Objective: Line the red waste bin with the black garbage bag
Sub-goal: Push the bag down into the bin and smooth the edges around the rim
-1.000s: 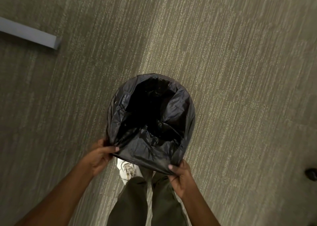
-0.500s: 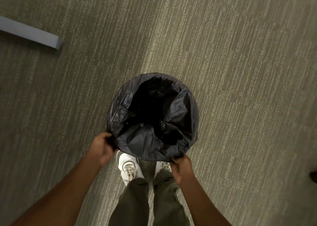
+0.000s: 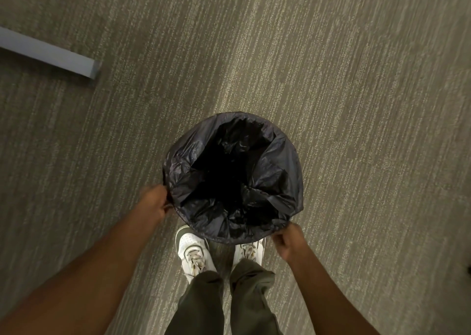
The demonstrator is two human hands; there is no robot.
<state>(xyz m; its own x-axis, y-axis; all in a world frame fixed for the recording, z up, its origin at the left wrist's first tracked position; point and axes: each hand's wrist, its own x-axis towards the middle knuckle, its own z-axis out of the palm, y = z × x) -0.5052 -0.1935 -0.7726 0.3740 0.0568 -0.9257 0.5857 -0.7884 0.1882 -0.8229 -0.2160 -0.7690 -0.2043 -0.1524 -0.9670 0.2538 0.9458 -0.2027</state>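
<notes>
The black garbage bag (image 3: pixel 233 176) sits opened out in a round mouth on the carpet floor (image 3: pixel 356 105), just beyond the person's white shoes (image 3: pixel 195 253), its rim folded over so fully that none of the red waste bin shows beneath it. The left hand (image 3: pixel 154 202) is curled closed on the bag's edge at the near left, slightly blurred. The right hand (image 3: pixel 289 243) pinches the edge at the near right. A grey bar (image 3: pixel 51 54) lies far left.
</notes>
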